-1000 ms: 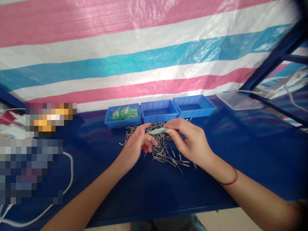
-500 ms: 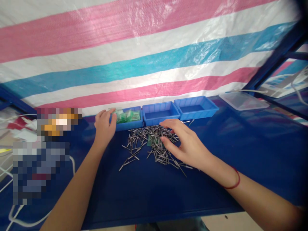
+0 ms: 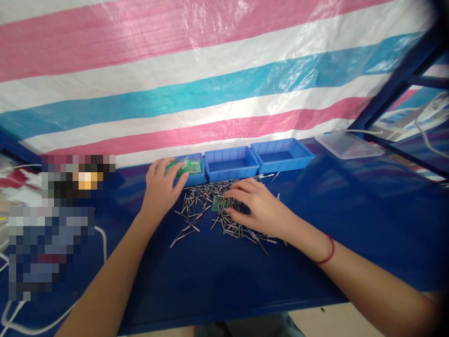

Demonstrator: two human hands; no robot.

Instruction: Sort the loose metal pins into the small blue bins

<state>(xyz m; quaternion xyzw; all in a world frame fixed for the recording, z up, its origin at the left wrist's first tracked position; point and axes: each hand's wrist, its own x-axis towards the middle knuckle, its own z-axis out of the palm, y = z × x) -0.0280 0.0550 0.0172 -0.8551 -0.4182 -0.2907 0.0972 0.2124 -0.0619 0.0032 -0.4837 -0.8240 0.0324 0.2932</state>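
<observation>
My left hand is over the near left part of the left blue bin, its fingers spread above green packets. I see nothing held in it. Over the right side of a loose pile of blind rivets is my right hand, thumb and fingers apart and curved, holding nothing visible. A small green packet lies among the rivets just left of the right fingertips. Whether those fingertips touch the rivets I cannot tell.
An empty-looking middle blue bin and right blue bin continue the row behind the pile. A clear plastic lid lies at the back right. White cable and blurred-out items are at the left. Striped sheeting hangs behind.
My left hand has moved right, farther over the green packets. My right hand has shifted slightly left and down over the rivets. The whole view has slid a little to the left.
</observation>
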